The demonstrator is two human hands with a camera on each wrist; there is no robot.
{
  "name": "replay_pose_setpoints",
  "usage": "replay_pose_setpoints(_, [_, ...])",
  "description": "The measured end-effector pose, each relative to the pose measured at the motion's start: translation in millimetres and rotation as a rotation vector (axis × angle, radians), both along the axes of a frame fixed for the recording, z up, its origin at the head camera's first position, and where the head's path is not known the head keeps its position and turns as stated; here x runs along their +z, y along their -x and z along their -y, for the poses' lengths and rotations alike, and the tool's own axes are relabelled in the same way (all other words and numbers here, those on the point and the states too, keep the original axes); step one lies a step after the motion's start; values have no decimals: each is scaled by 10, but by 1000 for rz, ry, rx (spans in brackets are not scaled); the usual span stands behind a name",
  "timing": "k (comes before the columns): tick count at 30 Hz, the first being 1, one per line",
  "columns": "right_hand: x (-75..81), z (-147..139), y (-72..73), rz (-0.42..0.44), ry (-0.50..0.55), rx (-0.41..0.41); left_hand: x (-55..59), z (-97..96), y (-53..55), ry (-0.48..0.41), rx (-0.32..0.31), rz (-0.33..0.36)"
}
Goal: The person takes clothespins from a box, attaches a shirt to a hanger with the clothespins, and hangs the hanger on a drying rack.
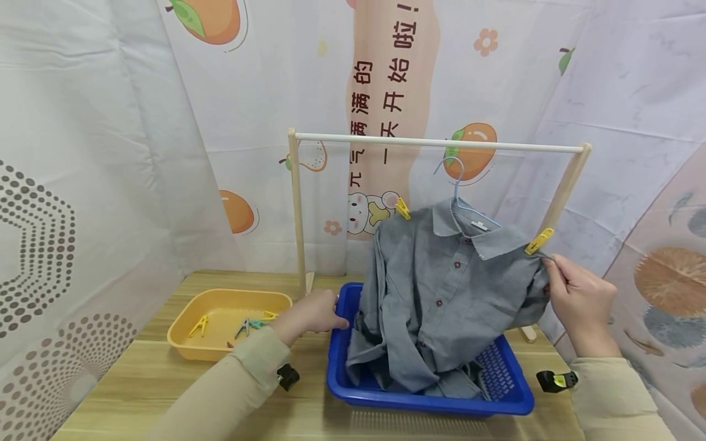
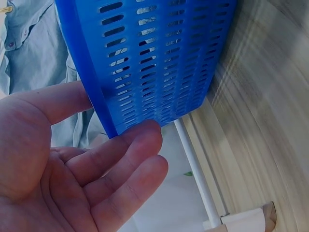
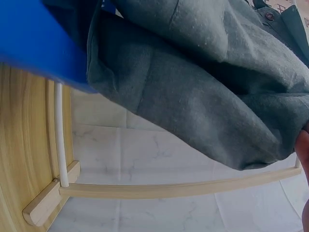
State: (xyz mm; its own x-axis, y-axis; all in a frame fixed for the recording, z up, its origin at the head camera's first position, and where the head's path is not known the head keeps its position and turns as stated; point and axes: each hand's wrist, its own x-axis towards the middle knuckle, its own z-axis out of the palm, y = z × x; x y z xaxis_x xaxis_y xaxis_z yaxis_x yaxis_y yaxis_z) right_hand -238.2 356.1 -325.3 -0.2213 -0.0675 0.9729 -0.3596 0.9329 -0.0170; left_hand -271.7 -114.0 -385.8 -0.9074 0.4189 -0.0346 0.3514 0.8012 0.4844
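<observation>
- While the right hand pinches the gray shirt at one shoulder, the left hand grips the blue basket.
- Draped into it, the shirt seems light, limp — best held by its hanger.

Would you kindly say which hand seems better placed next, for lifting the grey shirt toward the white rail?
Probably the right hand: it grips the grey shirt beside a yellow clip, below the white rail. The left hand holds the blue basket by its rim.
</observation>
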Motion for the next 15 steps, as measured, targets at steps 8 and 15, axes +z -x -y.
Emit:
replay_pose_setpoints(8, [2, 19, 11, -13, 6, 9, 18, -101, -13, 22, 3, -31])
replay_pose_setpoints(15, [-2, 33, 24, -17, 8, 8, -20, -187, 24, 34, -17, -51])
